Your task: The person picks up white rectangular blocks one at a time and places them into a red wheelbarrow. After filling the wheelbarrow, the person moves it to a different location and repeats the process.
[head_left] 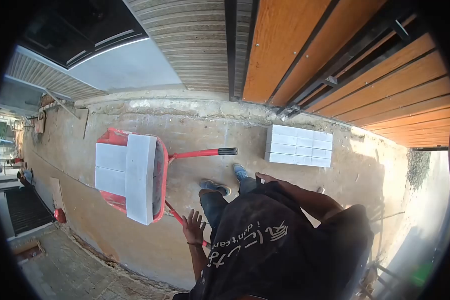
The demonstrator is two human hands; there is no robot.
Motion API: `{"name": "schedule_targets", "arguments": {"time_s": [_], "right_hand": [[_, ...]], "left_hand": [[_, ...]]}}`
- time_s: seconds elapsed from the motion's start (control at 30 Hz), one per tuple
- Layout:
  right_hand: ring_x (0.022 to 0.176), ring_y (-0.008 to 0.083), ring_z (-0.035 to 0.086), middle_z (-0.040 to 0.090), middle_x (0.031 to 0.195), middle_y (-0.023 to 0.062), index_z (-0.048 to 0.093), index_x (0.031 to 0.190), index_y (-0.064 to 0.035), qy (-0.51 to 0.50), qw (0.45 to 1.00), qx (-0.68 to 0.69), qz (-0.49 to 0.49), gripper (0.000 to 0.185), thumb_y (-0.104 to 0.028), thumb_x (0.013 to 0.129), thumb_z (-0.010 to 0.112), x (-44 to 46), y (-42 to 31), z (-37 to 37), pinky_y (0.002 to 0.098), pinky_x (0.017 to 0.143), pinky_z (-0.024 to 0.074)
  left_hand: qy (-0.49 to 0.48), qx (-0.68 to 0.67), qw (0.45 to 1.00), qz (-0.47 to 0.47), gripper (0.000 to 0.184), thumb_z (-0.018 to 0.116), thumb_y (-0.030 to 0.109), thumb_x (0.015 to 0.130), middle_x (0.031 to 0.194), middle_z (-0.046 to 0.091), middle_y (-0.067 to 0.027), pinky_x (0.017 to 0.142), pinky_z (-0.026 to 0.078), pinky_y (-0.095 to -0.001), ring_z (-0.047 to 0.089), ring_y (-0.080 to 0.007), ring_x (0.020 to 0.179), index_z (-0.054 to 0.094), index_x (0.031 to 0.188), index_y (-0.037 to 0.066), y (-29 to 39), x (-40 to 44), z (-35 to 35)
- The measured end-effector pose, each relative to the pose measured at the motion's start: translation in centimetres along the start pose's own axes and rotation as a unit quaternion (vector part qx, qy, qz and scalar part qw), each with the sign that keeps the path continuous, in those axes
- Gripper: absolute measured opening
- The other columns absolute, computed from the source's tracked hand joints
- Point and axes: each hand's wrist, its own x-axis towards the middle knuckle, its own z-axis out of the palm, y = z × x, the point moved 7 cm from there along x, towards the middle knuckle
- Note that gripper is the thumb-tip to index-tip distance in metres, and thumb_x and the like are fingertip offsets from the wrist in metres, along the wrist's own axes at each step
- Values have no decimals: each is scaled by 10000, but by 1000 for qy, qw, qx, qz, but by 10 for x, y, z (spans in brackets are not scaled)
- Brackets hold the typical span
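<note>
My left hand (194, 227) is raised with its fingers spread, beside the lower handle of a red wheelbarrow (161, 197); I cannot tell whether it touches the handle. Pale rectangular blocks (140, 175) lie in the wheelbarrow, one long block set across the others. The upper handle (228, 151) sticks out toward me with a black grip, and no hand is on it. Held close by my hip is my right hand (267, 178), its fingers partly hidden. Beyond that hand, a neat stack of similar pale blocks (299, 146) rests on the ground.
Orange slatted panels (280, 50) on a dark frame stand along the far side, beside a ribbed wall (200, 55). A low rough ledge (185, 106) runs at the wall's foot. Gravel (419, 167) lies at the right. At far left is a red round object (59, 215).
</note>
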Motion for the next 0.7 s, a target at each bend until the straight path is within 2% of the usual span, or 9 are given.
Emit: {"name": "schedule_targets", "arguments": {"time_s": [0.03,0.13,0.2,0.3,0.37,0.43,0.57,0.63,0.7], "right_hand": [[1184,229,426,420,1330,147,541,1188,-28,28,994,81,68,643,-572,854,473,-53,-48,1,379,945,368],[1189,246,426,410,1348,129,538,1206,-52,-53,993,99,-35,647,-584,842,485,-48,-47,-32,363,944,369],[1137,256,485,505,1270,118,535,1222,-82,-41,964,-90,-248,604,-543,833,527,-69,-51,-46,338,933,379],[1109,270,521,544,1222,143,524,1241,-103,-109,931,-326,-126,537,-466,846,536,-89,42,-63,347,957,383],[1085,276,545,536,1239,128,505,1248,-118,-179,973,-88,-118,470,-421,891,469,-101,144,-89,388,937,399],[1074,292,550,540,1233,126,519,1239,-128,-11,899,-327,-291,432,-371,886,469,-122,259,-135,371,965,400],[1139,298,517,564,1208,119,601,1130,-71,-48,936,-267,224,472,-419,811,580,-235,337,-203,420,919,437],[1049,276,577,608,1106,124,617,1093,-91,25,836,-501,221,439,-425,814,559,-258,367,-246,409,796,506],[877,269,645,641,983,147,657,895,-18,38,841,-508,182,418,-420,799,595,-259,413,-289,384,717,524]], "left_hand": [[-44,-2,997,68,639,339,551,908,1388,341,-204,1024,248,-512,284,-322,1315,324,1371,111,30,4,20],[-48,32,987,148,582,414,477,911,1309,452,-170,991,343,-426,446,-300,1205,361,1340,87,78,4,62],[7,156,975,161,561,434,451,906,1265,493,-155,948,375,-404,487,-279,1156,383,1325,81,79,11,70],[52,296,938,173,518,472,402,892,1171,564,-127,853,425,-354,556,-238,1051,429,1288,70,38,11,80],[37,329,929,166,496,489,379,883,1122,594,-113,800,444,-326,584,-219,995,453,1265,64,1,8,75],[31,336,938,81,467,515,373,864,1098,602,-115,760,448,-305,601,-220,943,489,1229,82,-81,2,47],[64,356,930,-61,436,524,338,868,1110,589,-137,776,468,-381,609,-258,931,485,1234,106,-218,-1,0],[80,310,937,-140,462,474,347,889,1150,563,-183,814,476,-396,598,-318,963,445,1278,100,-280,-23,-6],[85,292,934,-189,459,485,349,888,1149,559,-195,812,481,-424,598,-341,955,454,1273,102,-332,-47,-7]]}}
